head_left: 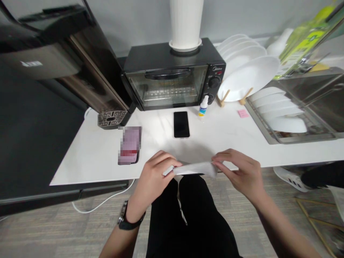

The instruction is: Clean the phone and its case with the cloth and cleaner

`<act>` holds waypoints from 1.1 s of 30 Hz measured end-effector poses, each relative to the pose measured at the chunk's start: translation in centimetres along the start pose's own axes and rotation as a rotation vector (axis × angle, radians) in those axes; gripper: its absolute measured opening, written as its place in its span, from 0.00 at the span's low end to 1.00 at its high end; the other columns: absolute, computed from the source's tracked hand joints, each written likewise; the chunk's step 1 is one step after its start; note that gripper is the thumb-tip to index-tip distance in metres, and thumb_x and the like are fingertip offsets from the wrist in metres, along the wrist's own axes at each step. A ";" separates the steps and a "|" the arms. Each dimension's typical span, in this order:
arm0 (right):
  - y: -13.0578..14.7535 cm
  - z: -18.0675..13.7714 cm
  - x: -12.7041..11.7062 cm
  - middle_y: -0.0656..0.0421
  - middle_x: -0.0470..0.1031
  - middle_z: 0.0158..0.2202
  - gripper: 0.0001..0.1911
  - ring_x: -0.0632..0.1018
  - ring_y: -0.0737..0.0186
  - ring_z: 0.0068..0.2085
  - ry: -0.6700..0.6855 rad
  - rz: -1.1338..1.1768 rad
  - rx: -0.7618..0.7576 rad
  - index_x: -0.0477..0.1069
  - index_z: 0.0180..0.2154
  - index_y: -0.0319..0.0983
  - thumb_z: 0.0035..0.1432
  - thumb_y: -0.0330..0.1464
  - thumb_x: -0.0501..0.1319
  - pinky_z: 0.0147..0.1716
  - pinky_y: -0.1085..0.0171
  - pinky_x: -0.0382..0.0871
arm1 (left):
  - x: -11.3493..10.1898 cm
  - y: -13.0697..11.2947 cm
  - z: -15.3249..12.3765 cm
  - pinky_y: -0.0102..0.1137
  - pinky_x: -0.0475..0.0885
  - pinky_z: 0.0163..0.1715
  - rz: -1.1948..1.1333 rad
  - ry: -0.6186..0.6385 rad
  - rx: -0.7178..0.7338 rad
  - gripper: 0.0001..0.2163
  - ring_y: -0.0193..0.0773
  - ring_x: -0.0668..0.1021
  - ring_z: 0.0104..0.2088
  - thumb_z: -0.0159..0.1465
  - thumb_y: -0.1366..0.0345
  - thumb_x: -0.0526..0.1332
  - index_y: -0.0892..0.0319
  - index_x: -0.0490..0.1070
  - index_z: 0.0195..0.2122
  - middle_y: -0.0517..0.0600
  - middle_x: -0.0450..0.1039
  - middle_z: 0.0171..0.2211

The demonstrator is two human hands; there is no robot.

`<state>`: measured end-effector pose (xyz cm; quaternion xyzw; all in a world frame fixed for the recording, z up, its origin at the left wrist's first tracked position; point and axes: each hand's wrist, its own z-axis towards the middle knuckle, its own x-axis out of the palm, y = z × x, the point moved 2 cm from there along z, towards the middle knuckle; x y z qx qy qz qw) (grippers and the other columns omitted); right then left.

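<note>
Between my two hands a thin white sheet (197, 168) is stretched, held just above the counter's front edge; whether it is cloth or paper I cannot tell. My left hand (158, 173) pinches its left end between thumb and fingers, and a watch sits on that wrist. The right end is pinched by my right hand (239, 170). Beyond the sheet, a phone (181, 124) with a dark screen lies flat on the counter. A small white spray bottle (203, 106) stands upright to the right of the phone.
A blurred-out pinkish item (130, 143) lies at left, near a drink dispenser (113, 118). Behind stands a black toaster oven (172, 79) with a white pot (186, 25) on top. White plates (247, 80), a pink note (243, 113) and a sink (268, 132) are at right. Another person's shoe (291, 179) shows below.
</note>
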<state>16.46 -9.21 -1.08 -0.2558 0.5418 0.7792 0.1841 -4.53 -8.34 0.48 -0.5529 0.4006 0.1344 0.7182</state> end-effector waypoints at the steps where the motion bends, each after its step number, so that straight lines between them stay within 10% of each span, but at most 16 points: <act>1: 0.0 0.6 -0.1 0.61 0.67 0.33 0.11 0.69 0.61 0.34 -0.022 -0.012 0.003 0.64 0.34 0.48 0.47 0.29 0.53 0.34 0.60 0.66 | -0.3 0.1 0.4 0.33 0.63 0.36 0.017 -0.028 0.014 0.08 0.35 0.66 0.34 0.54 0.69 0.49 0.50 0.63 0.32 0.45 0.64 0.31; 9: 1.3 2.0 -1.6 0.62 0.67 0.35 0.15 0.69 0.61 0.36 -0.209 -0.002 -0.113 0.63 0.36 0.50 0.45 0.26 0.54 0.37 0.60 0.66 | -3.0 -0.5 0.7 0.33 0.64 0.37 0.168 -0.275 0.169 0.16 0.36 0.66 0.36 0.51 0.71 0.53 0.47 0.61 0.40 0.44 0.63 0.36; 18: -1.6 -3.2 1.4 0.63 0.67 0.35 0.16 0.68 0.62 0.37 0.277 -0.013 -0.054 0.60 0.40 0.51 0.49 0.28 0.50 0.34 0.60 0.66 | 2.4 1.8 -3.5 0.38 0.64 0.33 0.246 0.082 0.057 0.14 0.38 0.67 0.34 0.54 0.69 0.49 0.44 0.60 0.40 0.45 0.66 0.32; 33: -3.3 2.2 3.8 0.63 0.67 0.35 0.15 0.70 0.63 0.35 0.082 -0.015 0.096 0.57 0.41 0.49 0.50 0.31 0.48 0.36 0.60 0.65 | 2.6 4.8 0.9 0.35 0.61 0.36 0.134 -0.055 -0.136 0.17 0.39 0.66 0.33 0.55 0.66 0.47 0.48 0.50 0.47 0.48 0.64 0.29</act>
